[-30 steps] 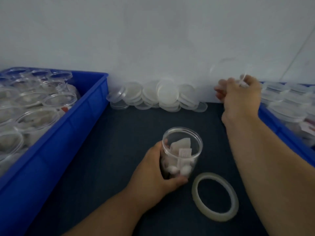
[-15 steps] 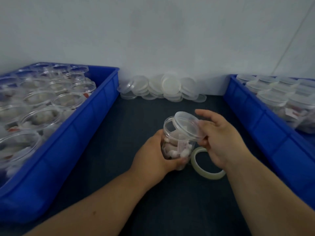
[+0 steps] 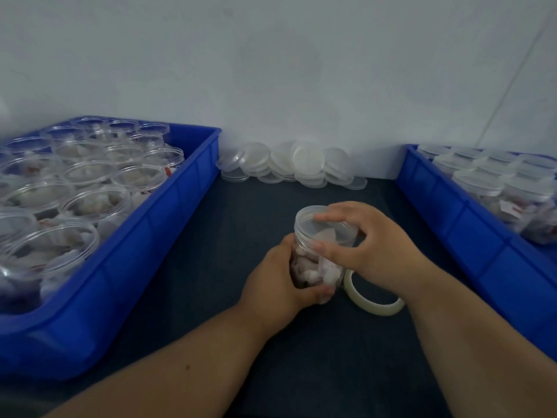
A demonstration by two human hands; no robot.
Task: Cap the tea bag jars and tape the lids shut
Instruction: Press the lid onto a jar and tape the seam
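Observation:
A clear plastic jar holding tea bags stands on the dark table mat in front of me. My left hand wraps around its lower body from the left. A clear lid sits flat on the jar's mouth, and my right hand grips that lid from the right, thumb at the front and fingers over the top. A roll of clear tape lies flat just right of the jar, partly hidden under my right wrist.
A blue tray on the left holds several open jars of tea bags. Another blue tray on the right holds several capped jars. A pile of loose clear lids leans against the back wall.
My right hand brought a lid from the back right down to the jar; it was tilted over the mouth, and now lies flat on top with my fingers around it.

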